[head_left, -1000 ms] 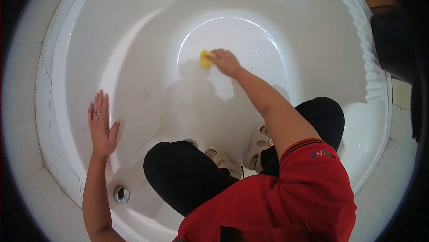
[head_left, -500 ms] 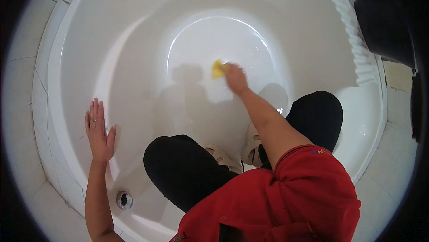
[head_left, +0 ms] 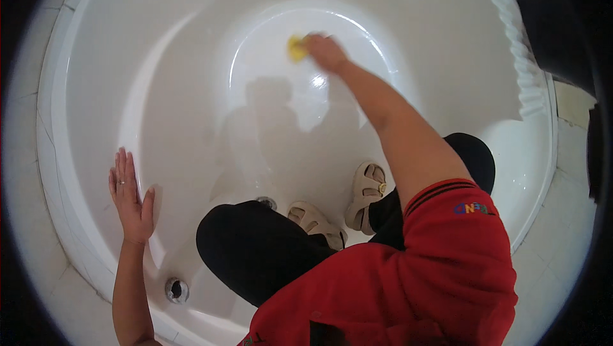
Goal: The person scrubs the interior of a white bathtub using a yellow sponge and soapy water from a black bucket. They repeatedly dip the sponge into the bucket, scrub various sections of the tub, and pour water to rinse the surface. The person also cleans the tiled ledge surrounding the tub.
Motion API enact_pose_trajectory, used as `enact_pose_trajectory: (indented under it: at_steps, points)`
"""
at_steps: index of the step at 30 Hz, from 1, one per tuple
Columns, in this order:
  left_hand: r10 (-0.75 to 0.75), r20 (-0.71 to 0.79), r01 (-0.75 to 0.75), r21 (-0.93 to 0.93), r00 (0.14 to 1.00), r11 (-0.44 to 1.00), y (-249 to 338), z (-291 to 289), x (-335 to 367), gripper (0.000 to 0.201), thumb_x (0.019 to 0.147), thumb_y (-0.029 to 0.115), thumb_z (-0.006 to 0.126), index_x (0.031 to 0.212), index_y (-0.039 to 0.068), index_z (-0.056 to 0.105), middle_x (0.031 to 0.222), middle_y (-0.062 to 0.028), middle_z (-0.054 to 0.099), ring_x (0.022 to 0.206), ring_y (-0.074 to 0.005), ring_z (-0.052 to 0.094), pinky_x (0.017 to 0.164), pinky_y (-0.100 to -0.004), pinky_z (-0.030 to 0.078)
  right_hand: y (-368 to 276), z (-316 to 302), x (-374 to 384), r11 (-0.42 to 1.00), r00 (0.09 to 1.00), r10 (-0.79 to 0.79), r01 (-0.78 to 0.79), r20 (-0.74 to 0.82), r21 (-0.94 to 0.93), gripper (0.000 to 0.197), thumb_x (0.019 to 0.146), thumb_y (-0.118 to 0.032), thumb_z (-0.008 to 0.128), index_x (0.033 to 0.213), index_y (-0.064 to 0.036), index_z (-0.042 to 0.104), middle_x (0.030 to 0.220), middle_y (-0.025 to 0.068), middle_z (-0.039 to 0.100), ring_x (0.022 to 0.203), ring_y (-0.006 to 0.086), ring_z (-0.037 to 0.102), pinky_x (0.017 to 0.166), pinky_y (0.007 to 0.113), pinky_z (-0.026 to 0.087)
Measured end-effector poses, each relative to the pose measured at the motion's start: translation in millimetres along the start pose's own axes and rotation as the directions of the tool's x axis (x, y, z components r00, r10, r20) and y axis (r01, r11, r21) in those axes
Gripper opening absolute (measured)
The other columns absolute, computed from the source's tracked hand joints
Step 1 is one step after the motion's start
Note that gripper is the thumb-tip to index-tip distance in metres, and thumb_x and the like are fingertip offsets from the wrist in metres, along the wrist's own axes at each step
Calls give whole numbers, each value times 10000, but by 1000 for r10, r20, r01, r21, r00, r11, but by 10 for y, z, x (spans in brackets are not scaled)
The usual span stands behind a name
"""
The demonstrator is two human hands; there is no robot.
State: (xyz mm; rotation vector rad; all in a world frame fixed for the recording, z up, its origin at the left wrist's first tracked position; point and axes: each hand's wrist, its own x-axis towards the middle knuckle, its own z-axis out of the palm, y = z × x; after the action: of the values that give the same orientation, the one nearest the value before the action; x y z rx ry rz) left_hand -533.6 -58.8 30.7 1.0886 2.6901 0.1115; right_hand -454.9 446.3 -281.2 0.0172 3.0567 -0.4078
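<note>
I am crouching inside a white, rounded bathtub (head_left: 185,103). My right hand (head_left: 327,52) is closed around a small yellow sponge (head_left: 297,48), blurred by motion, over the far part of the tub floor. My right arm stretches forward and to the left. At the left, my left hand (head_left: 132,202) lies flat on the tub's side wall, fingers extended and thumb apart, with a ring on one finger. It holds nothing.
A chrome overflow fitting (head_left: 177,290) sits in the wall below my left hand. A metal drain (head_left: 266,203) shows beside my knee. My beige clogs (head_left: 368,189) stand on the tub floor. A ribbed white edge (head_left: 511,46) and a dark object (head_left: 555,39) are at the far right.
My right hand has swept the sponge farther away and slightly left across the tub floor. My left hand stays on the wall. The drain by my knee has come into sight.
</note>
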Motion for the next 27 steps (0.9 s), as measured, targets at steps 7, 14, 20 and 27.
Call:
enact_pose_trajectory:
  at_steps: [7,14,20,27]
  points:
    - [5,22,-4,-51,1000,999,31,-8,79,697,874,213,506,1501,45,251,1570,-153,224,1466,-290,176,1159,-500,48,-83,273,-884,738,682,604,-674,-412,-34,475,892,-94,513,1342,-248,517,1189,178,538,1071,353,540,878,465,456]
    - [12,36,-10,-70,999,997,-12,15,45,679,892,208,502,1497,31,251,1570,-159,219,1465,-301,171,1155,-502,47,-1235,399,-1877,910,968,233,-250,91,332,341,944,-176,449,1207,16,549,1185,213,568,1118,360,528,983,434,412]
    - [18,14,-17,-80,1000,997,-1,18,62,663,899,199,514,1491,28,269,1566,-150,238,1465,-287,181,1155,-491,44,-211,85,-2058,308,270,935,-940,-229,145,550,816,-77,582,1356,-71,473,1173,243,483,1069,387,497,889,472,435]
    - [37,1,-37,-87,999,996,11,48,97,659,904,218,527,1494,58,282,1563,-140,251,1463,-275,190,1157,-485,59,-2786,882,-2453,811,881,378,-463,284,358,524,803,23,488,1289,-161,556,1258,142,526,1159,380,487,999,489,406]
